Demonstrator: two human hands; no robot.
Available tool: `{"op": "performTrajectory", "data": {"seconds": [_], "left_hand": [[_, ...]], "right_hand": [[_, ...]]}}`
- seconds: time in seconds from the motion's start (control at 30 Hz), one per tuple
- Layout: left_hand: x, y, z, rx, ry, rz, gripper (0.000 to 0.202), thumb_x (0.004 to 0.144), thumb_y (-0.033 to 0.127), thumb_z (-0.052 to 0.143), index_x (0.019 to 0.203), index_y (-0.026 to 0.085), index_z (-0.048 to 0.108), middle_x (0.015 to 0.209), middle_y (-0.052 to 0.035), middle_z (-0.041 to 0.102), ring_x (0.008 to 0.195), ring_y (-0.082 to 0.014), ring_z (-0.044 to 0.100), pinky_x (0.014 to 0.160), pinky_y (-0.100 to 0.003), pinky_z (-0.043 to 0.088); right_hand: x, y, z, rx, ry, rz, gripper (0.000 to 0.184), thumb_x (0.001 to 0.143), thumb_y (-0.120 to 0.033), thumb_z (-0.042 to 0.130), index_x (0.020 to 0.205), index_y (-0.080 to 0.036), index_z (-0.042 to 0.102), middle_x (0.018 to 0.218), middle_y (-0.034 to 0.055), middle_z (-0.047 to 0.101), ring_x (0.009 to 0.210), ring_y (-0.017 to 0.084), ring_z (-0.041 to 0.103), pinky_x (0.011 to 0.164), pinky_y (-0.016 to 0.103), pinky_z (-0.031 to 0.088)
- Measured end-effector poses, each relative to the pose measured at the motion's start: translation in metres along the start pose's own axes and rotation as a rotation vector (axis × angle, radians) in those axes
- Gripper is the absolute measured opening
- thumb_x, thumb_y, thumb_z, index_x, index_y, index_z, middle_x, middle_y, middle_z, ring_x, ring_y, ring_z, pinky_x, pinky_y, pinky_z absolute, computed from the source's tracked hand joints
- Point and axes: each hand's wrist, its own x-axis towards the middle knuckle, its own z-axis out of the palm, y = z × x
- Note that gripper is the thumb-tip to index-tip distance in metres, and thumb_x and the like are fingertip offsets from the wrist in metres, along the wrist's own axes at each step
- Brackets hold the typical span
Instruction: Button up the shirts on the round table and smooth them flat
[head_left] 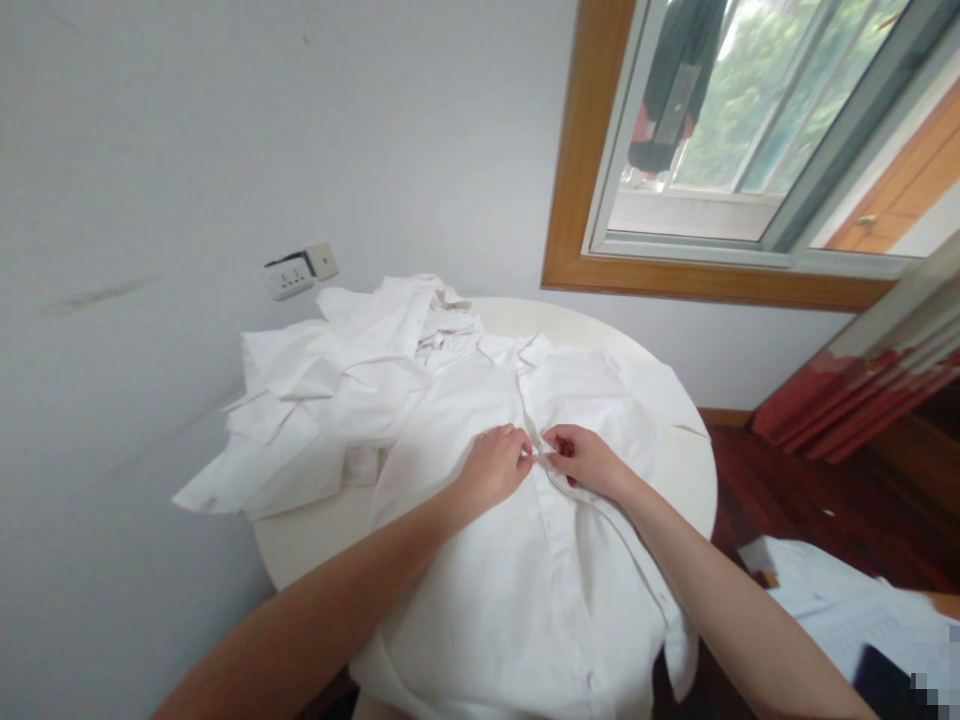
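Note:
A white button-up shirt lies front side up on a round white table, its collar toward the wall and its lower part hanging over the near edge. My left hand pinches the front opening about mid-chest. Across from it, my right hand grips the other front edge, the fingertips of both hands nearly meeting. Above the hands the front edges lie together; below them the right-hand edge falls loose to the side. Whatever button sits between my fingers is hidden.
More white garments are heaped at the table's left and back. A wall socket sits behind them. At right are a wood-framed window, a red and beige curtain, and papers with a dark object on them.

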Motion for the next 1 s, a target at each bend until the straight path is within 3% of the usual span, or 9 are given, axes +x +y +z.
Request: {"op": "performTrajectory", "data": {"seconds": [0.43,0.7,1.0], "left_hand": [[0.002,-0.001,0.001,-0.048,-0.018,0.004,0.012,0.084,0.031,0.055,0.09,0.022,0.06,0.092,-0.0024,0.065,0.09,-0.0184,0.06,0.079,-0.03,0.044],[0.001,0.012,0.0,0.064,0.0,-0.019,0.015,0.087,0.029,0.047,0.088,0.022,0.06,0.089,-0.0051,0.065,0.088,-0.0215,0.06,0.077,-0.033,0.043],[0.005,0.003,-0.001,-0.041,-0.014,0.016,0.019,0.087,0.027,0.046,0.08,0.023,0.063,0.082,-0.0022,0.064,0.08,-0.0172,0.059,0.072,-0.028,0.042]], "right_hand": [[-0.005,-0.006,-0.004,-0.197,0.025,-0.067,0.021,0.065,-0.01,0.054,0.084,-0.016,0.062,0.064,-0.004,0.048,0.054,0.009,0.047,0.052,0.02,0.039],[-0.004,-0.001,-0.003,-0.125,-0.015,-0.057,0.017,0.067,-0.016,0.053,0.081,-0.017,0.064,0.06,-0.0041,0.048,0.048,0.009,0.047,0.043,0.019,0.038],[-0.005,-0.005,-0.006,-0.049,-0.039,-0.011,0.011,0.069,-0.019,0.054,0.076,-0.016,0.063,0.059,-0.0038,0.05,0.047,0.008,0.048,0.041,0.018,0.039]]}}
